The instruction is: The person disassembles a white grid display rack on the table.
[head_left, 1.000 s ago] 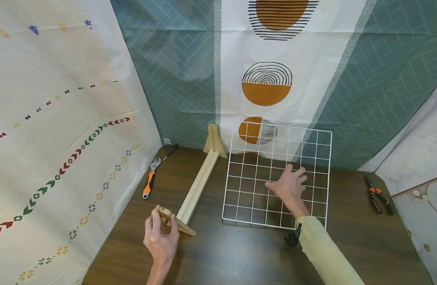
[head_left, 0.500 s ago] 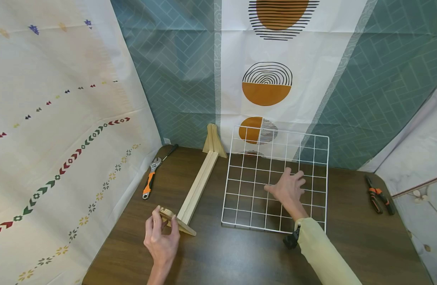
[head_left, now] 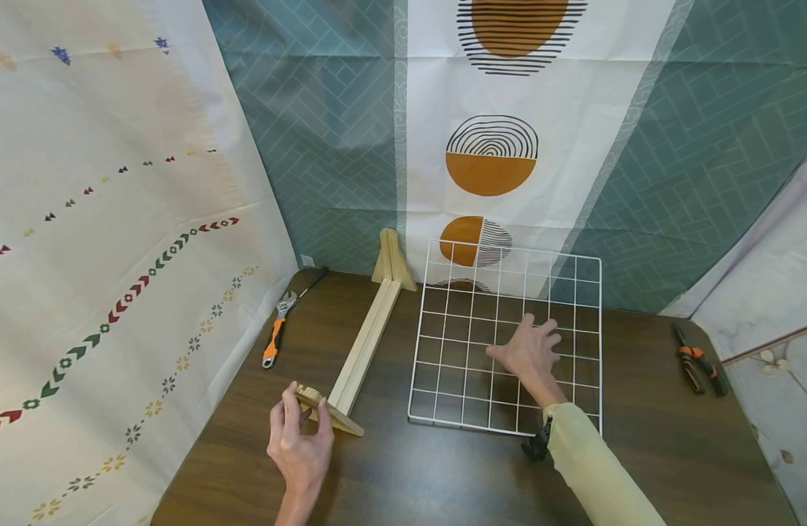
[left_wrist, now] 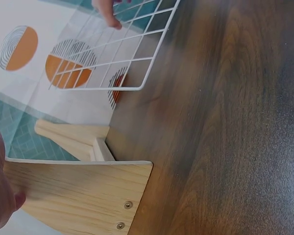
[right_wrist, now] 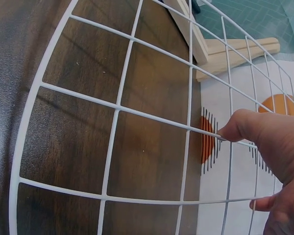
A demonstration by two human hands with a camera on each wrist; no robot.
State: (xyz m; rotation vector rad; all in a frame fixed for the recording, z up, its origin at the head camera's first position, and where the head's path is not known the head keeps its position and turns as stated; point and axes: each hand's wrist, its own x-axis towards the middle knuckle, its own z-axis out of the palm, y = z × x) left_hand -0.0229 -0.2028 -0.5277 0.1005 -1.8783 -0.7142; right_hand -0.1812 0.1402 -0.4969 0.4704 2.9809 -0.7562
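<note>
My left hand (head_left: 301, 449) grips the upright near end board (head_left: 340, 419) of a wooden stand (head_left: 366, 343), fingertips over its top. In the left wrist view that board (left_wrist: 88, 188) shows two screws. The stand's long double rail runs back to a matching flared end piece (head_left: 392, 259). With spread fingers, my right hand (head_left: 531, 358) holds a white wire grid panel (head_left: 469, 427) to the right of the stand, its far edge raised in front of the wall cloth. The right wrist view shows the thumb (right_wrist: 245, 125) against a wire; other fingers are partly hidden.
An adjustable wrench (head_left: 276, 329) with an orange handle lies left of the stand, beside a screwdriver (head_left: 314, 281). Orange-and-black pliers (head_left: 699, 361) lie at the far right of the brown table (head_left: 429, 482). Patterned cloths (head_left: 337, 124) cover the walls behind and beside it.
The wire grid panel has come down and slightly toward me with my right hand, its far edge now lower. My left hand and the wooden stand have hardly moved.
</note>
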